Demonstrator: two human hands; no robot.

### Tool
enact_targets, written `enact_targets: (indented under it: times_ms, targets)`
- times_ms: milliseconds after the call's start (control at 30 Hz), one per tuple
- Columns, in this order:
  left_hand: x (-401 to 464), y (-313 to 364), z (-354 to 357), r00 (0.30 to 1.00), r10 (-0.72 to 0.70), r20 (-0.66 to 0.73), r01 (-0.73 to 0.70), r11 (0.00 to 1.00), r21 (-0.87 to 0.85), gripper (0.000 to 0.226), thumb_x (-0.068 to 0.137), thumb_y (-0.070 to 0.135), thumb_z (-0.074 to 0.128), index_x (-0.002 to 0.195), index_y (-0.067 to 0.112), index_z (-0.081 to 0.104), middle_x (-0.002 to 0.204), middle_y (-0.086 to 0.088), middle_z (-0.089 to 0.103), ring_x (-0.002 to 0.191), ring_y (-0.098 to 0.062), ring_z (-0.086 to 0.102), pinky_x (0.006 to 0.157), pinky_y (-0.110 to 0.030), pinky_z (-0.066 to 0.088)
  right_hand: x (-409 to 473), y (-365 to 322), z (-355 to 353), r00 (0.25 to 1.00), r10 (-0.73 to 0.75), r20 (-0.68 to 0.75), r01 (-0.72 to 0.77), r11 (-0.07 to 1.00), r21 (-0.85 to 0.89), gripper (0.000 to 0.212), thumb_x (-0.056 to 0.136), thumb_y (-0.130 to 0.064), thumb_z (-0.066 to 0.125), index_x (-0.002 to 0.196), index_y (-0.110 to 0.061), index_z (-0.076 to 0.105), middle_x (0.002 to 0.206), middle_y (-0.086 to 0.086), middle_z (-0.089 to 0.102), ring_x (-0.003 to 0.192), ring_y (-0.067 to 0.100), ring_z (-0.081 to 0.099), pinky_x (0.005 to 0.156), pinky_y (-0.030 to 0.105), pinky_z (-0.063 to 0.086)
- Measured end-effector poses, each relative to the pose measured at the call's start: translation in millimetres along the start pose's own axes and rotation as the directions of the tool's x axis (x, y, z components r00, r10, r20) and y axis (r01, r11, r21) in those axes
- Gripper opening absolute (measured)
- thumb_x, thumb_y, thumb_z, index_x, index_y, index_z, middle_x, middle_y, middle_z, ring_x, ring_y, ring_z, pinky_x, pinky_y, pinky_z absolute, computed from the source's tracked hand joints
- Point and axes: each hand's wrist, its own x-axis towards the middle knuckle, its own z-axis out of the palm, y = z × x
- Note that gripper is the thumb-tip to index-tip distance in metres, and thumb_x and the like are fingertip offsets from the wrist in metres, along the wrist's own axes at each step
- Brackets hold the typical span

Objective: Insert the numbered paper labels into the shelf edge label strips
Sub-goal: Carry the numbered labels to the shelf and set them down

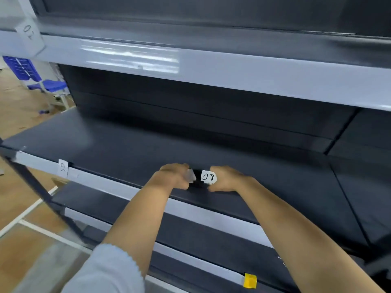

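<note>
A blue plastic chair (31, 79) stands on the wooden floor (19, 108).

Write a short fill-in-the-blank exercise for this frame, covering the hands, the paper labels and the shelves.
1. The right hand holds a white paper label with handwriting in ____ ink.
2. Both hands meet over the front edge of the ____ of the three shelves in view.
3. The tag on the lowest shelf's edge strip is ____.
4. The chair on the wooden floor at far left is ____.

Missing words: black; middle; yellow; blue
</note>
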Motion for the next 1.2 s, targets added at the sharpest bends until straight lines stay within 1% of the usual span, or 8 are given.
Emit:
enact_targets:
  times_ms: [200, 400, 600, 733, 867, 1033, 1133, 1200]
  targets:
    - [12.9, -13.3, 1.6, 0.999, 0.042, 0.0, -0.042, 0.999, 0.01, 0.036, 0.084, 0.02, 0.052, 0.118, 0.011, 0.043, 0.112, -0.007, 0.058, 0.101, -0.027, 0.057, 0.071, -0.03, 0.041, 9.3, -5.2, 5.9, 0.998, 0.066, 0.013, -0.067, 0.998, 0.013, 0.032, 0.08, -0.036, 0.062, 0.101, -0.017, 0.048, 0.105, 0.004, 0.057, 0.088, 0.023, 0.054, 0.069, 0.031, 0.042]
    - [22.4, -44.3, -4.3, 0.994, 0.109, 0.019, -0.11, 0.992, 0.059, 0.038, 0.082, 0.021, 0.054, 0.118, 0.014, 0.043, 0.109, -0.004, 0.057, 0.097, -0.024, 0.056, 0.066, -0.028, 0.041, 16.4, -28.4, 7.3, 0.989, 0.147, 0.013, -0.147, 0.989, 0.018, 0.036, 0.08, -0.037, 0.06, 0.106, -0.016, 0.047, 0.099, 0.0, 0.051, 0.088, 0.023, 0.052, 0.069, 0.03, 0.04]
    - [26.7, -69.5, -7.6, 0.991, 0.116, 0.062, -0.115, 0.993, -0.019, 0.036, 0.085, 0.022, 0.052, 0.119, 0.016, 0.043, 0.109, -0.001, 0.053, 0.097, -0.023, 0.053, 0.068, -0.027, 0.039, 23.7, -47.1, 6.2, 0.97, 0.239, 0.038, -0.239, 0.971, -0.013, 0.037, 0.078, -0.038, 0.059, 0.107, -0.017, 0.047, 0.11, 0.002, 0.054, 0.093, 0.022, 0.053, 0.07, 0.031, 0.041]
    - [32.2, -71.7, -9.9, 0.99, 0.136, 0.035, -0.136, 0.991, -0.02, 0.036, 0.085, 0.023, 0.052, 0.119, 0.016, 0.044, 0.115, -0.002, 0.054, 0.102, -0.024, 0.054, 0.07, -0.027, 0.04, 22.6, -49.6, 6.5, 0.959, 0.284, 0.005, -0.282, 0.957, -0.073, 0.042, 0.08, -0.039, 0.059, 0.113, -0.016, 0.048, 0.115, 0.003, 0.054, 0.101, 0.024, 0.054, 0.072, 0.03, 0.041]
    - [38.9, -65.4, -9.1, 0.977, 0.214, -0.025, -0.212, 0.976, 0.046, 0.037, 0.083, 0.022, 0.053, 0.119, 0.015, 0.046, 0.118, -0.003, 0.054, 0.107, -0.024, 0.052, 0.072, -0.028, 0.04, 20.5, -48.1, 5.7, 0.95, 0.312, -0.012, -0.313, 0.948, -0.056, 0.043, 0.08, -0.037, 0.06, 0.115, -0.015, 0.049, 0.117, 0.004, 0.054, 0.097, 0.023, 0.053, 0.072, 0.031, 0.042]
    - [48.0, -67.4, -9.0, 0.959, 0.281, -0.04, -0.276, 0.957, 0.089, 0.047, 0.083, 0.036, 0.052, 0.124, 0.015, 0.045, 0.128, -0.005, 0.046, 0.123, -0.025, 0.04, 0.096, -0.036, 0.036, 21.2, -47.1, 2.0, 0.947, 0.32, -0.009, -0.32, 0.945, -0.074, 0.069, 0.078, -0.053, 0.062, 0.134, -0.021, 0.038, 0.133, 0.005, 0.042, 0.121, 0.027, 0.044, 0.093, 0.038, 0.043]
    - [51.3, -77.5, -14.3, 0.966, 0.249, -0.068, -0.251, 0.968, -0.019, 0.049, 0.085, 0.047, 0.045, 0.123, 0.017, 0.047, 0.129, -0.002, 0.048, 0.121, -0.024, 0.042, 0.095, -0.036, 0.033, 21.8, -50.7, -3.0, 0.945, 0.327, -0.03, -0.328, 0.942, -0.077, 0.076, 0.08, -0.062, 0.056, 0.14, -0.021, 0.033, 0.141, 0.007, 0.038, 0.129, 0.028, 0.038, 0.098, 0.04, 0.038]
    - [54.5, -87.3, -19.0, 0.965, 0.238, -0.111, -0.245, 0.969, -0.047, 0.039, 0.087, 0.038, 0.046, 0.119, 0.015, 0.049, 0.125, -0.004, 0.051, 0.117, -0.024, 0.045, 0.092, -0.035, 0.034, 23.6, -55.0, -7.0, 0.947, 0.319, -0.039, -0.321, 0.945, -0.068, 0.077, 0.082, -0.065, 0.05, 0.143, -0.021, 0.031, 0.146, 0.007, 0.034, 0.134, 0.029, 0.034, 0.103, 0.041, 0.035]
